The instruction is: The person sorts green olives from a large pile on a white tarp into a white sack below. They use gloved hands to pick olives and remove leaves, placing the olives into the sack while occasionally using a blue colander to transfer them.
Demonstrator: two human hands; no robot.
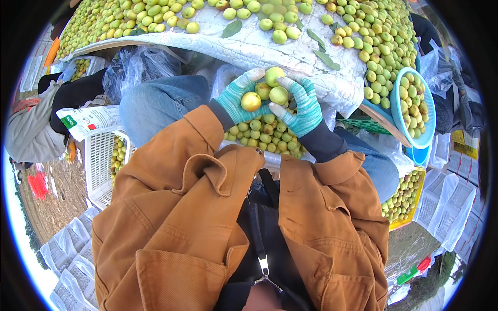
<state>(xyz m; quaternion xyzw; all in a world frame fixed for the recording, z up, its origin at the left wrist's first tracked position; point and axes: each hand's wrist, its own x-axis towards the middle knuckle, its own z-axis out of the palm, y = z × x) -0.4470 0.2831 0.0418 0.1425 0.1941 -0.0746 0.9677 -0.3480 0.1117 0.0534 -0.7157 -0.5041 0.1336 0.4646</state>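
In striped teal-and-white gloves, both my hands meet over a lined container of green jujube-like fruits (268,136) between my knees. My left hand (240,96) is cupped palm up around several fruits, among them a yellowish one with a brown patch (251,101). My right hand (301,103) touches a green fruit (279,95) with its fingertips, beside another green fruit (274,76) at the top of the group. Beyond the hands, many more fruits (280,36) lie on a pale quilted cloth (206,44) with some loose leaves (232,28).
A light blue basket of fruits (432,112) stands at the right, above a yellow crate (418,194). A white crate (97,167) with fruits is at the left, under a printed bag (91,119). Another person (39,128) sits at the far left.
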